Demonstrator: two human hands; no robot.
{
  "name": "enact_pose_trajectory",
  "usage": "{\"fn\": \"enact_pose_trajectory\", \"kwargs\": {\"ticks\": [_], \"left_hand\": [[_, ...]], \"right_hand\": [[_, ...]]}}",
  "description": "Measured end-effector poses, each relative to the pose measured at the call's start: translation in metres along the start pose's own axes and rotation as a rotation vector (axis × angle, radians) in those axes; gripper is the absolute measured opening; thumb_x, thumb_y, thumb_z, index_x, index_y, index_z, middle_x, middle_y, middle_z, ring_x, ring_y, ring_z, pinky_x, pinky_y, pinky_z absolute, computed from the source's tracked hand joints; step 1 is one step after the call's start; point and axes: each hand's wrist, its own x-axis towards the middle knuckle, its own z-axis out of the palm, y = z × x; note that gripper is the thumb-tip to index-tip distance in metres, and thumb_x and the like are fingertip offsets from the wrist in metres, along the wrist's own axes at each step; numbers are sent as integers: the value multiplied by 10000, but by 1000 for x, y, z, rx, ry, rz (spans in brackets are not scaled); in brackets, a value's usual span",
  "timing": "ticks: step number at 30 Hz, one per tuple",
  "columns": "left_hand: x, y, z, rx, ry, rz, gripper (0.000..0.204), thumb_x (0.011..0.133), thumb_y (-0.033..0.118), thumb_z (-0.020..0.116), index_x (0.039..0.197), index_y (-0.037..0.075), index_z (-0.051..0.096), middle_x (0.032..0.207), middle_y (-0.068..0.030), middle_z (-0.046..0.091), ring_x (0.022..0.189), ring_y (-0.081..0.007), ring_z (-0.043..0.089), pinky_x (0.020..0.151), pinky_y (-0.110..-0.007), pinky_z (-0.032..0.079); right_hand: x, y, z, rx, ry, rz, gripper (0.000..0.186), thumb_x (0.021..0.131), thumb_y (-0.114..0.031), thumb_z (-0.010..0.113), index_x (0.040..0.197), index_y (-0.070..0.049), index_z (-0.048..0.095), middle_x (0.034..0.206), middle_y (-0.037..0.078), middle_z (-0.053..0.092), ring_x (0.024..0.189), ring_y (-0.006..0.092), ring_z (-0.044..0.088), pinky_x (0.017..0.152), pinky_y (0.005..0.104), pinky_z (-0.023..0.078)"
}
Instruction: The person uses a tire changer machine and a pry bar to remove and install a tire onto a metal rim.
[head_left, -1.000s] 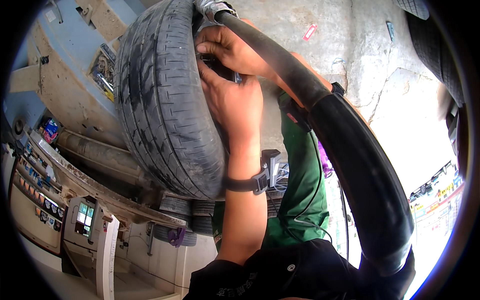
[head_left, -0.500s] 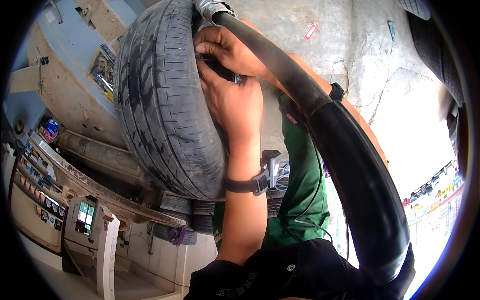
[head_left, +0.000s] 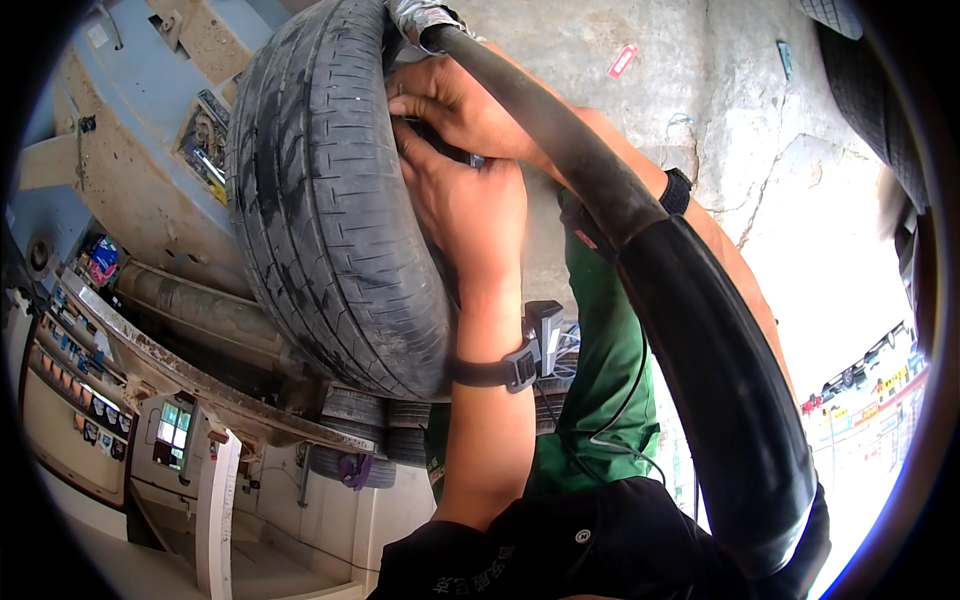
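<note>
A worn tire (head_left: pixel 320 200) stands upright beside me, tread toward the camera. My left hand (head_left: pixel 468 205) lies along its inner side, fingers curled into a dark opening, tips partly hidden. Just above, my right hand (head_left: pixel 450 105) pinches at the same opening with thumb and forefinger; whatever it holds is too small or hidden to make out. A long black tube with a thicker padded lower section (head_left: pixel 715 380) crosses over my right forearm, its upper end wrapped in crumpled silver material (head_left: pixel 420 20). Both wrists carry black straps.
A dirty vehicle underside or metal frame (head_left: pixel 140 180) fills the left, with tools in a recess (head_left: pixel 205 140). Stacked tires (head_left: pixel 350 405) sit behind, near a white post (head_left: pixel 215 515). A red-and-white item (head_left: pixel 622 62) and a teal item (head_left: pixel 785 60) lie on concrete. More tires (head_left: pixel 860 100) stand at right.
The padded tube has shifted slightly down and left at its lower part, showing more of my right forearm. Both hands stay at the tire's inner side with only slight finger movement.
</note>
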Motion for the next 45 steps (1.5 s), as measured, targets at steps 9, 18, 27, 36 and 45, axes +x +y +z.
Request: {"fn": "enact_pose_trajectory", "kwargs": {"ticks": [9, 18, 27, 36, 45], "left_hand": [[-3, 20, -13, -17, 86, 63, 899, 820, 233, 788, 1513, -97, 320, 1466, -345, 449, 1398, -474, 424, 1171, -505, 329], [0, 12, -8, -6, 95, 81, 870, 842, 239, 779, 1502, -114, 335, 1463, -353, 463, 1394, -477, 436, 1173, -494, 333], [-2, 16, -11, -28, 82, 79, 838, 839, 194, 758, 1495, -114, 337, 1436, -352, 483, 1362, -478, 463, 1151, -490, 356], [-3, 21, -15, -34, 76, 73, 837, 833, 179, 756, 1494, -115, 335, 1427, -351, 492, 1351, -477, 475, 1141, -488, 366], [2, 9, -8, -27, 17, 24, 804, 864, 214, 763, 1482, -110, 364, 1416, -346, 516, 1335, -476, 500, 1125, -487, 386]], "right_hand": [[2, 6, -1, -14, 25, 22, 170, 851, -125, 644, 947, -18, 736, 924, 248, 703, 883, 448, 669, 777, 466, 560], [6, 7, 3, -56, 72, 79, 185, 834, -123, 645, 934, 8, 729, 915, 259, 700, 874, 458, 658, 781, 480, 553], [7, 8, 3, -33, 65, 60, 193, 834, -139, 647, 910, 22, 719, 898, 269, 688, 868, 466, 649, 775, 490, 546], [5, -3, 0, -60, 71, 70, 205, 847, -171, 654, 900, 18, 714, 891, 266, 690, 869, 460, 652, 758, 483, 544], [9, 0, 2, -37, 47, 99, 212, 835, -185, 669, 908, 4, 732, 890, 254, 695, 848, 459, 648, 753, 482, 546]]}}
